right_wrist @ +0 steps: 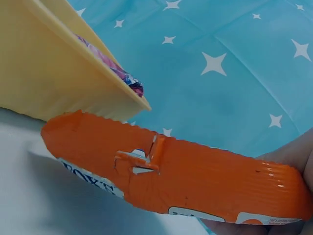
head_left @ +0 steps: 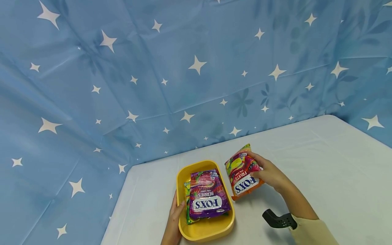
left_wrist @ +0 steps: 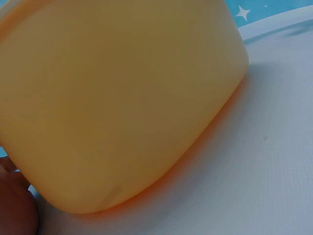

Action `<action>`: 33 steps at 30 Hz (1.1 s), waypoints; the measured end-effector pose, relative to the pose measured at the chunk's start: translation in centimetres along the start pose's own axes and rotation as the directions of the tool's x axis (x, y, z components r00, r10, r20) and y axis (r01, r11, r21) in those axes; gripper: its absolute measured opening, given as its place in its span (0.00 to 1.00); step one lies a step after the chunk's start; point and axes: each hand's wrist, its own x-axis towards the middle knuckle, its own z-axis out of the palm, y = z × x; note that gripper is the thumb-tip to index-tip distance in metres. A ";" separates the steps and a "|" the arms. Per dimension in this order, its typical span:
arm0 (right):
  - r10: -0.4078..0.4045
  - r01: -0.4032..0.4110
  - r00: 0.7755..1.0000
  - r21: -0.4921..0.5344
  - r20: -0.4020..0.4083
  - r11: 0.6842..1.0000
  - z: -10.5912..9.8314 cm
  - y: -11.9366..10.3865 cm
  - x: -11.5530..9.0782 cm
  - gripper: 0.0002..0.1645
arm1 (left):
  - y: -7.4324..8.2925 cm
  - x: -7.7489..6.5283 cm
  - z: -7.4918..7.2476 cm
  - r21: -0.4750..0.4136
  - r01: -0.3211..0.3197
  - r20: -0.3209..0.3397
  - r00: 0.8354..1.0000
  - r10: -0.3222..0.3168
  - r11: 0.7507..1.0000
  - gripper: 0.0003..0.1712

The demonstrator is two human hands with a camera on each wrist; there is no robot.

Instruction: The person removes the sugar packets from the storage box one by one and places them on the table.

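A blue backdrop point(head_left: 171, 68) printed with pale four-pointed stars stood behind and to the left of the white table point(head_left: 318, 163), with leaf shapes showing on its right part. On the near part of the table sat a yellow tub point(head_left: 209, 228), oblong with rounded corners, its far end angled slightly to the left. A cream sleeve point(head_left: 312, 231) covered the right forearm at the near right. Inside the tub lay a purple Berries bag point(head_left: 206, 194), its Fox's lettering upside down in the head view. Just right of the tub was a red-orange Fruits bag point(head_left: 242, 172), also marked Fox's, raised off the table with a shadow below it; whether it touched the tub's wall could not be told. The right hand point(head_left: 267, 173) grasped this bag by its right side, thumb nearer and fingers farther along the edge. The left hand point(head_left: 175, 217) held the tub's left wall, thumb over the rim and fingers along the outside. Under the purple bag, a green bag point(head_left: 187, 194) showed mainly as a strip along its left side. Smallest was a black bracket point(head_left: 278, 219) at the right wrist, reaching out leftward from the cuff.
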 end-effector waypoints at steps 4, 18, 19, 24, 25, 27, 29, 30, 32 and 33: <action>-0.004 0.004 1.000 -0.026 0.002 1.000 0.3 0.2 0.1 0.45 | 0.0 0.0 0.0 -0.005 -0.008 0.003 1.000 0.008 1.000 0.42; 0.017 -0.015 1.000 -0.085 0.024 0.996 0.7 0.5 0.1 0.46 | 0.0 0.0 0.0 0.023 0.019 -0.030 0.999 -0.018 1.000 0.41; 0.020 -0.018 0.999 -0.088 0.025 0.996 0.7 0.5 0.1 0.46 | 0.0 0.0 0.0 0.024 0.019 -0.029 0.999 -0.019 1.000 0.41; 0.021 -0.018 0.999 -0.110 0.026 0.994 0.6 0.5 0.1 0.46 | 0.0 -0.1 0.0 0.019 0.024 -0.027 0.999 -0.023 1.000 0.41; 0.020 -0.017 1.000 -0.118 0.024 0.993 0.6 0.5 0.1 0.46 | 0.0 -0.1 0.0 0.020 0.025 -0.028 0.999 -0.025 0.999 0.41; 0.017 -0.014 1.000 -0.137 0.020 0.990 0.5 0.6 0.1 0.46 | 0.1 -0.1 0.0 0.020 0.027 -0.029 0.999 -0.026 0.999 0.41; 0.017 -0.014 1.000 -0.150 0.018 0.989 0.5 0.7 0.1 0.46 | 0.1 -0.1 0.0 0.022 0.025 -0.030 0.999 -0.024 0.999 0.41; 0.018 -0.015 1.000 -0.153 0.019 0.988 0.4 0.7 0.1 0.46 | 0.1 -0.1 0.1 0.022 0.024 -0.031 0.999 -0.023 0.999 0.41; 0.025 -0.021 0.999 -0.156 0.022 0.988 0.3 0.8 0.1 0.46 | 0.0 0.0 0.1 0.020 0.022 -0.030 0.999 -0.021 1.000 0.41; 0.030 -0.026 0.999 -0.154 0.023 0.988 0.3 0.8 0.1 0.46 | 0.0 0.0 0.1 0.021 0.022 -0.031 0.999 -0.022 1.000 0.41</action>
